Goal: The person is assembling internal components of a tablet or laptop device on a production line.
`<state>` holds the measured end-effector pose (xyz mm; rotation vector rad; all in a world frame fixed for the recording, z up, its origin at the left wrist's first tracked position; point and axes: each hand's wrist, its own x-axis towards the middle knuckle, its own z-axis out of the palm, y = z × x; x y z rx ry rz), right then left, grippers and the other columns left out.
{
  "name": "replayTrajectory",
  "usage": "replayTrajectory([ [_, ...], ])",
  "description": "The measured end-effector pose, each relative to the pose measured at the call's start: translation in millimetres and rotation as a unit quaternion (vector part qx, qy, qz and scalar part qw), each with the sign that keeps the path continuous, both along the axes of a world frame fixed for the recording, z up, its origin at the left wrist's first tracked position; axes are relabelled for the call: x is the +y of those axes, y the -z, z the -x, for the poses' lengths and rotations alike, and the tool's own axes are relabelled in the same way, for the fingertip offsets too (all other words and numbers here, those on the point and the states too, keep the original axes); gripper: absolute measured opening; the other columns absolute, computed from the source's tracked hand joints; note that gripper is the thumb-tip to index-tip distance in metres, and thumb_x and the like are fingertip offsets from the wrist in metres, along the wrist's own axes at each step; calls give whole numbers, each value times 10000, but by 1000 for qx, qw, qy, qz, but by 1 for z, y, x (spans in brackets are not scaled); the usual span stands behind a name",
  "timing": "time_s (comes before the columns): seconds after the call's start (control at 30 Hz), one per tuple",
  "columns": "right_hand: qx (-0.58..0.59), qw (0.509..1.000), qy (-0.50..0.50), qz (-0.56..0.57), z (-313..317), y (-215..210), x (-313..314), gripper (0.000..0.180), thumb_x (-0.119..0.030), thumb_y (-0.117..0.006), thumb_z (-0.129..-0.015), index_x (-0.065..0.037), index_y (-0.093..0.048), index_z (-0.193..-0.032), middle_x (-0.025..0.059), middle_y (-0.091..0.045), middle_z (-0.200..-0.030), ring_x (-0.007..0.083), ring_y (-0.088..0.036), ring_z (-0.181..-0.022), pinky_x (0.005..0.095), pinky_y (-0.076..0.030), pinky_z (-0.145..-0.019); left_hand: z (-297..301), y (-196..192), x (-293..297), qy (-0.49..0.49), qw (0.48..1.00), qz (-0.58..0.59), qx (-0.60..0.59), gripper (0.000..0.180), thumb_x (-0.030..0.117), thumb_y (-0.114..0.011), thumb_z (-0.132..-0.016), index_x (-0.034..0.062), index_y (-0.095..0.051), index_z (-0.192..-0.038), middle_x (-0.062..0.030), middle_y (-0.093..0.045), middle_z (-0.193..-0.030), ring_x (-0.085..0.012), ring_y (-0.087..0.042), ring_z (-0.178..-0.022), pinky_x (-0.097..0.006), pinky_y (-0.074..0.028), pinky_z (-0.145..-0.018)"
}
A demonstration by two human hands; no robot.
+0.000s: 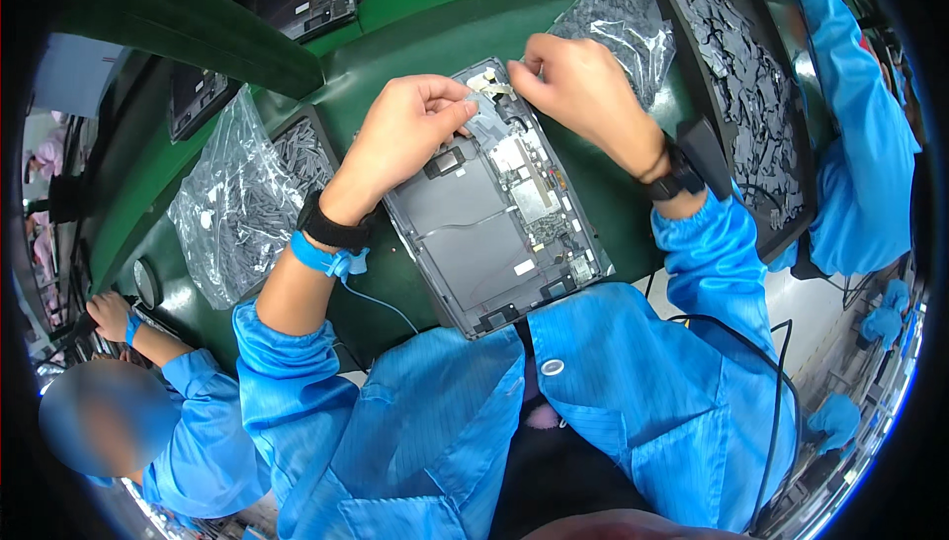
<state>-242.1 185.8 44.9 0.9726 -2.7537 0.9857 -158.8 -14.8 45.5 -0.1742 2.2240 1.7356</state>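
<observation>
The left hand (410,135) is pinching, thumb and forefinger coming together on a thin, translucent grey strip of film (486,127). The right hand (585,90) is curling just across from those fingertips; whether its thumb and forefinger are meeting on anything I cannot tell.

Directly beneath both sets of fingers, the flat, dark-grey rectangular device shell (450,248) is lying open on the green work surface (381,293), its upper end sitting under the fingertips. Below the left fingertips, toward the wearer, a green-and-silver circuit board (539,209) is running along the shell's right side.

The work is seemingly at a film-handling step at that upper end; the next move is probably calling for a light, steady pinch and careful alignment, with the right fingers bracing the edge.

Beyond the right fingers, 1 clear plastic bag of dark pieces (618,31) is resting, and farther right 1 black tray of grey pieces (741,95) is standing. Left of the left fingers, 1 crumpled clear plastic bag (237,214) is lying.

The left knuckles are hiding part of the shell's upper left edge, the film's far end is blending into pale parts, and the right fingertips are hard to make out.
</observation>
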Motion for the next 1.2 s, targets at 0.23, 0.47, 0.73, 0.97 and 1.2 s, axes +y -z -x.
replayTrajectory([
  [0.23,53,988,-51,-136,8,15,-20,261,-216,-586,-783,8,-650,-666,210,-627,-633,390,-644,-629,476,-535,-617,-5,5,2,-8,999,24,26,236,140,-661,-912,-28,-669,-1077,10,-646,-780,-33,-522,-641,-192,-425,-562],
  [0.47,85,991,-52,-89,1,-2,-12,130,-169,-629,-768,-46,-670,-776,150,-652,-715,352,-652,-677,428,-536,-608,0,7,-6,-4,998,49,43,298,125,-667,-904,-27,-613,-1155,12,-629,-754,-32,-531,-640,-196,-430,-565],
  [0.73,313,924,-216,48,-35,16,13,327,-86,-703,-694,-51,-683,-1018,47,-672,-976,134,-575,-641,283,-447,-531,15,-5,-8,-1,999,-42,-9,393,172,-690,-890,-17,-526,-1193,-60,-669,-810,-77,-593,-661,-220,-458,-561],
  [0.97,384,900,-204,22,-18,19,14,264,-91,-659,-712,-42,-687,-971,42,-688,-1018,110,-573,-618,256,-435,-517,17,13,-4,-24,861,338,381,182,86,-595,-904,-24,-636,-1044,-153,-684,-870,-275,-651,-806,-353,-512,-727],
  [1.2,388,895,-204,-79,-21,19,7,219,-126,-641,-718,-76,-685,-927,14,-681,-1034,108,-578,-655,259,-452,-566,19,10,0,15,879,352,321,145,95,-622,-853,5,-708,-928,-152,-689,-908,-341,-628,-903,-420,-491,-827],
])
